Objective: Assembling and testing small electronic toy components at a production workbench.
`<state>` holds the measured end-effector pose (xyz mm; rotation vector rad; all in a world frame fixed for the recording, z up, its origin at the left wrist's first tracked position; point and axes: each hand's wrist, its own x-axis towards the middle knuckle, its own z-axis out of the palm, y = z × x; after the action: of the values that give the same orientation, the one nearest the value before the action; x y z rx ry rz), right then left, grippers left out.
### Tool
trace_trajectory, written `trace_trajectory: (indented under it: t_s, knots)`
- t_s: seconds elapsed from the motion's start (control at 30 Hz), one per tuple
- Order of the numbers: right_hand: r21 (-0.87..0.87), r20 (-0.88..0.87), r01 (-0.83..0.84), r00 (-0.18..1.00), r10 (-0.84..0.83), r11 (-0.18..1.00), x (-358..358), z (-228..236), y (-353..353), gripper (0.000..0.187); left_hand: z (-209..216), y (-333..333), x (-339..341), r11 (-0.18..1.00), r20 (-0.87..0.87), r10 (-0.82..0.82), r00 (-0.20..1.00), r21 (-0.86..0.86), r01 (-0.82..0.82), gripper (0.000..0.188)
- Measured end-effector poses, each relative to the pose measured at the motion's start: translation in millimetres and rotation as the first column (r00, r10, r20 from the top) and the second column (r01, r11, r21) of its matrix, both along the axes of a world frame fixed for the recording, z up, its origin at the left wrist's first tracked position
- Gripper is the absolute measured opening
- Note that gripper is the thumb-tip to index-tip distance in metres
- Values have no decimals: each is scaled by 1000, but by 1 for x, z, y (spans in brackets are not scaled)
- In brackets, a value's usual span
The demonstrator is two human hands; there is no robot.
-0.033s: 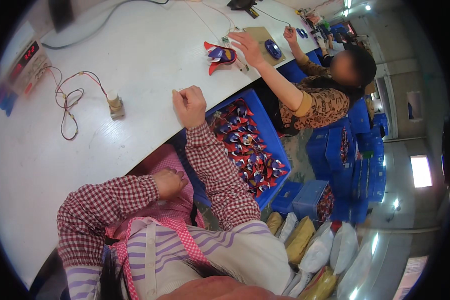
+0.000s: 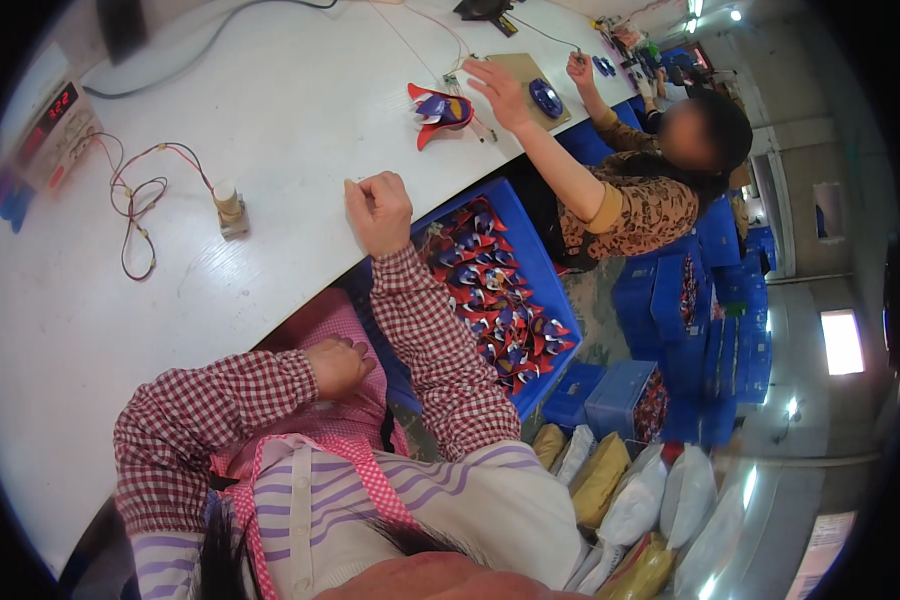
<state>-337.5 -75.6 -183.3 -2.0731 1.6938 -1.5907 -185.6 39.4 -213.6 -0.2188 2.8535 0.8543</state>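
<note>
My right hand (image 2: 380,213) rests on the white table (image 2: 300,130) near its front edge, curled into a loose fist with nothing seen in it. My left hand (image 2: 338,367) lies in my lap on the pink checked apron (image 2: 342,315), its fingers bent inward and partly hidden. Nearest to my right hand is a blue bin (image 2: 555,300) holding several red, white and purple shell-shaped pieces (image 2: 490,280). One similar red, white and purple piece (image 2: 442,112) stands farther off on the table, beside a co-worker's raised hand (image 2: 500,92).
At the left are a power supply with a red display (image 2: 55,135), looped wires (image 2: 140,200) and a small beige block (image 2: 230,210). The co-worker (image 2: 640,205) sits at the right, near a board with a round blue part (image 2: 545,98). Blue crates (image 2: 620,395) and sacks (image 2: 635,490) stand behind.
The co-worker's near hand has shifted very slightly above the table. Both of my hands stay where they were.
</note>
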Motion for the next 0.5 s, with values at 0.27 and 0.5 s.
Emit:
trace_trajectory:
  t_s: [0.27,0.5]
  knots:
    - [-6,14,-1,1000,1,1000,1,-1,0,19,-2,2,1,1000,-17,17,1000,-16,-17,38]
    - [-5,11,3,1000,-2,1000,0,-2,-1,19,1,2,0,1000,17,16,1000,0,-16,37]
